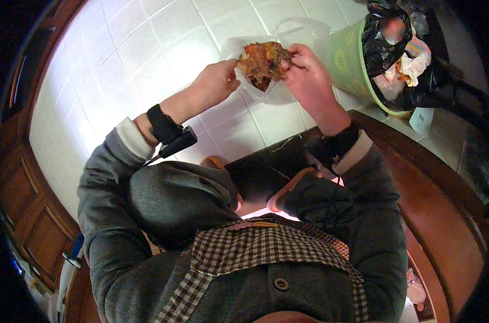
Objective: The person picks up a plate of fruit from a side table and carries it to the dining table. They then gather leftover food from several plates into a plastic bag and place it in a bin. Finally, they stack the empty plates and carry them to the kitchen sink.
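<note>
A browned, ragged piece of cooked meat (pixel 261 60), perhaps poultry, is held up between my two hands. My left hand (pixel 215 84) pinches at its left edge, with the fingertips partly hidden. On the other side, my right hand (pixel 310 76) grips the right end between thumb and fingers. Under and around the meat is a clear plastic bag (pixel 274 96), spread over the white tiled floor (pixel 163 60). Part of the bag reaches toward the bin at the right.
Right of my hands stands a green patterned waste bin (pixel 347 60), lined with a black plastic bag (pixel 380 52) and holding crumpled tissues (pixel 415 66) and scraps. A dark stone sill (pixel 264 169) lies between my slippered feet. Brown wooden cabinet doors (pixel 38 202) line the left.
</note>
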Tool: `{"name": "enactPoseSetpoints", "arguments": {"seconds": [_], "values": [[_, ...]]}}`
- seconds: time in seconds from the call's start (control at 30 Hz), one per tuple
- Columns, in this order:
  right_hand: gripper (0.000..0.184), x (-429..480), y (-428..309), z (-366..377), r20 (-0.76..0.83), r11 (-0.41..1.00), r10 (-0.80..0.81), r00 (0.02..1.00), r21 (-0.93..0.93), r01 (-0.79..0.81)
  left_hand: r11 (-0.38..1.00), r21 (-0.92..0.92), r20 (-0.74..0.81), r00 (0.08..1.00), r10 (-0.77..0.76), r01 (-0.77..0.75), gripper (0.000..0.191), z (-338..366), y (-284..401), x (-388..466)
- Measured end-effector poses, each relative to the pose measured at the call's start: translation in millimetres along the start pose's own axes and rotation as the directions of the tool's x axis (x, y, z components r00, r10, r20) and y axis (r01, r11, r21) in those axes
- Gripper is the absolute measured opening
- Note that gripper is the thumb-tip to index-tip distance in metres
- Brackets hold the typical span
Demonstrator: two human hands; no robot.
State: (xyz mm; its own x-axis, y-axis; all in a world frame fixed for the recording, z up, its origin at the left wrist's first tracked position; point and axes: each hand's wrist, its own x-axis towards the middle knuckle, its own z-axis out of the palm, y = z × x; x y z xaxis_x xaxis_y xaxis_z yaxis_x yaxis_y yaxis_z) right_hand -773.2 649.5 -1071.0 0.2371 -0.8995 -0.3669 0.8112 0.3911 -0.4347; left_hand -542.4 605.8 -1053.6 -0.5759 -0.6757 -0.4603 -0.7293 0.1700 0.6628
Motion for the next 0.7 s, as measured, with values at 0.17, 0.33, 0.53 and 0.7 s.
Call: {"name": "enactPoseSetpoints", "arguments": {"seconds": [0.17, 0.33, 0.53, 0.7], "values": [[0.024, 20.1, 34.4, -23.2, 0.126, 0.575, -0.319, 0.939, -0.762, 0.298, 0.983, -0.164, -0.160, 0.982, -0.103, 0.076, 0.061, -6.8, 26.8, -13.4], [0.037, 26.3, 34.9, -38.6, 0.064, -0.139, -0.143, 0.988, -0.989, 0.044, 0.941, -0.328, -0.059, 0.993, -0.106, 0.081, 0.069, -15.8, 51.3, -12.8], [0.033, 7.3, -11.6, -69.1, -0.433, -0.570, -0.158, 0.887, -0.694, -0.440, 0.911, -0.389, 0.051, 0.990, -0.130, 0.140, 0.071, -17.7, 66.1, -15.0], [0.036, 12.4, -3.5, -91.6, -0.278, -0.446, 0.008, 0.961, -0.861, -0.245, 0.880, -0.454, 0.146, 0.986, -0.083, 0.141, 0.070, -14.7, 73.8, -19.9]]}}
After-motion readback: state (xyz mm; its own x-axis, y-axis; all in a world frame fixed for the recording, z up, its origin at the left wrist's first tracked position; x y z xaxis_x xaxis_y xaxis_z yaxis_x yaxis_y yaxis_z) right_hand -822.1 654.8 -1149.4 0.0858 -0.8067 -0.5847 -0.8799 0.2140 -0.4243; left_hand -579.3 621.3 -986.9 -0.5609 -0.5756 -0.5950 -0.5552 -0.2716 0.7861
